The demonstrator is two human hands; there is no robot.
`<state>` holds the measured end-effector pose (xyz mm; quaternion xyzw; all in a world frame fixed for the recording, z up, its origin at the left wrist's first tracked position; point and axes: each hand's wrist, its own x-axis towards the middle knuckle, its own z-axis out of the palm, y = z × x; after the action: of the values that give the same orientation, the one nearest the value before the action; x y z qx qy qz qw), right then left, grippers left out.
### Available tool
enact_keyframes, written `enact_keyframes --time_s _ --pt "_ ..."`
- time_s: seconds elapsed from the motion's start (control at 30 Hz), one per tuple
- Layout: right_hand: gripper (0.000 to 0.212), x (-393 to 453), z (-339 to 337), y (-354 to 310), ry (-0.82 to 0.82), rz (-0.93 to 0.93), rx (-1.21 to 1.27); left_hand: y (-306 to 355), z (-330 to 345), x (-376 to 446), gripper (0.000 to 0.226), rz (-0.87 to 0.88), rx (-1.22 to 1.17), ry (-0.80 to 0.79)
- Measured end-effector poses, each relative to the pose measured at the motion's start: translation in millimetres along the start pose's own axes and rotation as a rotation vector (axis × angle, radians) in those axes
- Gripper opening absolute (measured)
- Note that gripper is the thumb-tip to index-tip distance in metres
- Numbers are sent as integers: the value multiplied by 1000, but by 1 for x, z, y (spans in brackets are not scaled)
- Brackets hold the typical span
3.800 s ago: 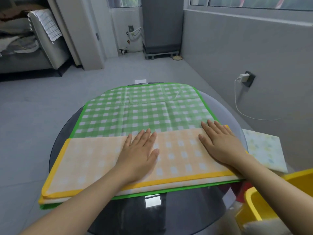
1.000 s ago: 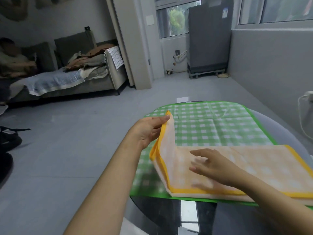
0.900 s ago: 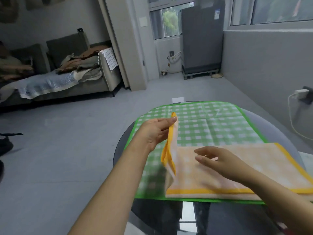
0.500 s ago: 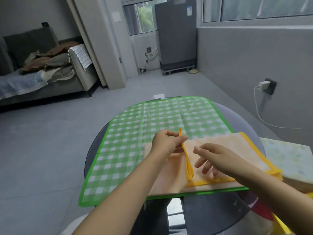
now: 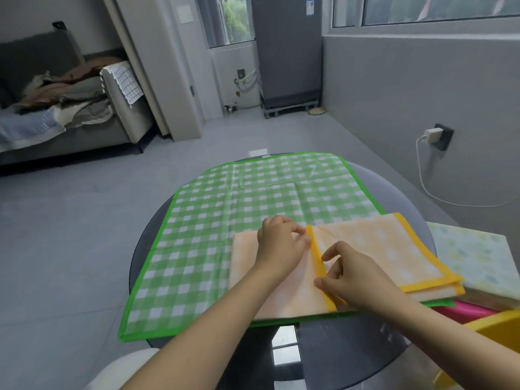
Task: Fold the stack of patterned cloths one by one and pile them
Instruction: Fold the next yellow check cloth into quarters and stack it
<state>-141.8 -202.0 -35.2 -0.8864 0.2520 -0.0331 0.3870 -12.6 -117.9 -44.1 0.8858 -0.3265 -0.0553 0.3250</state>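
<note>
Left hand [image 5: 281, 243] and right hand [image 5: 357, 277] both pinch the orange cloth [image 5: 374, 249] border mid-frame, and letting go crooked could skew that fold.

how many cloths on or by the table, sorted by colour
orange checked cloth: 1
green checked cloth: 1
pale yellow patterned cloth: 1
total: 3

Three cloths [image 5: 374, 243], two hands [image 5: 281, 246]
</note>
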Motion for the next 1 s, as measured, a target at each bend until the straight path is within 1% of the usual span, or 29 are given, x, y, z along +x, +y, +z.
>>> enact_keyframes --time_s 0.07,0.13,0.27,0.37,0.43,0.53,0.7,0.83,0.93,1.0 --pt "37 0 0 1 7 -4 -15 -4 -2 1 26 25 71 -45" --pt "38 2 -4 2 10 7 -33 -8 -4 3 26 26 49 -73" --pt "35 13 -18 10 33 28 -97 -14 -11 4 27 7 93 -59" --pt "29 24 -30 17 82 -3 -151 -16 -16 -2 31 -27 93 -49" --pt "28 32 -35 22 137 -32 -233 -15 -17 -10 33 -43 59 -62" --pt "27 45 -39 30 212 -74 -315 -11 -17 -23 32 -31 3 -87" --pt "27 56 -40 43 189 -119 -297 -7 -11 -29 35 1 -4 -99" --pt "25 58 -40 48 144 -166 -299 -10 -1 -27 36 74 -15 -109" --pt "22 55 -38 50 179 -183 -329 -6 5 -28 43 176 60 -123" --pt "22 50 -34 52 240 -199 -345 -4 8 -29 49 220 128 -175"
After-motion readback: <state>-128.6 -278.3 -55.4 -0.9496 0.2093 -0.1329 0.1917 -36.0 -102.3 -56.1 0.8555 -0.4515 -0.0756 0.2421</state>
